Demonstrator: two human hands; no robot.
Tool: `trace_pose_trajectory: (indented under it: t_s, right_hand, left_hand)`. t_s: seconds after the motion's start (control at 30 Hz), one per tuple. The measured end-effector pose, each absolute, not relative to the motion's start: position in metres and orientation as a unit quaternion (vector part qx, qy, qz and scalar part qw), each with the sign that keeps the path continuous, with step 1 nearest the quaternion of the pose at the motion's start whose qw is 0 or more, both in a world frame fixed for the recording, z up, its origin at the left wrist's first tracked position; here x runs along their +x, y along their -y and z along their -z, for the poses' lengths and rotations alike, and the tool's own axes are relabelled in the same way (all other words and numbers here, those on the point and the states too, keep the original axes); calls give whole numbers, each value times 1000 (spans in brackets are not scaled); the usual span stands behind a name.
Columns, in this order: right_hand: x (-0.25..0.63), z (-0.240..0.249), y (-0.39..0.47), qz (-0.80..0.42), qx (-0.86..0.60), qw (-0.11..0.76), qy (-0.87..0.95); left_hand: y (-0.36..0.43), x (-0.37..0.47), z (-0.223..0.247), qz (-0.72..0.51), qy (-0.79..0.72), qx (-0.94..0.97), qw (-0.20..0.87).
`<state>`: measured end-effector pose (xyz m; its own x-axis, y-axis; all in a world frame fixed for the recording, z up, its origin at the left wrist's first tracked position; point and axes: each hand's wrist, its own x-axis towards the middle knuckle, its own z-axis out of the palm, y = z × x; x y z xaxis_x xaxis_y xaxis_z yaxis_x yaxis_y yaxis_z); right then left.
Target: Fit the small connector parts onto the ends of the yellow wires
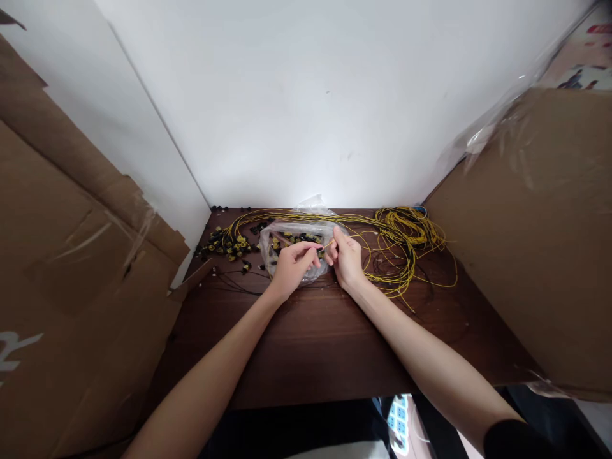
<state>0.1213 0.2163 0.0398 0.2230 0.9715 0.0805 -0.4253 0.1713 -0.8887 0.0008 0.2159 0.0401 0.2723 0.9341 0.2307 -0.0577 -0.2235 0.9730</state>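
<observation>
Over a clear plastic bag, my two hands meet close together. My left hand is closed, with a small dark piece at its fingertips, perhaps a connector end; its kind is too small to tell. A short length of yellow wire runs from there to my right hand, which pinches it between thumb and fingers. Black and yellow connectors show through the bag, partly hidden by my left hand. Further left lies a heap of similar connectors, with long yellow wires running from them along the back of the table.
A tangled coil of yellow and black wires lies at the back right of the brown table. Cardboard stands on the left and right, and a white wall closes the back. Thin black wires lie left of the bag.
</observation>
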Motion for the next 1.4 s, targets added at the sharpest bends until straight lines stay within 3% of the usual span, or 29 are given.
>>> trace_pose_trajectory:
  t_s: [0.33, 0.57, 0.8, 1.1, 1.4]
  right_hand:
    - [118, -41, -209, -470, -424, 619, 465]
    - [120, -38, -215, -506, -383, 669, 388]
    - [118, -39, -211, -487, -410, 633, 441]
    - [120, -39, -216, -496, -403, 683, 353]
    - [117, -38, -210, -459, -421, 657, 425]
  left_hand:
    - [-214, 0, -46, -494, -365, 596, 517]
    - [-215, 1, -41, -482, -361, 604, 523]
    - [-214, 1, -45, -489, -365, 603, 514]
    - [-214, 2, -40, -478, -359, 610, 520]
    - [-214, 1, -43, -486, -356, 613, 511]
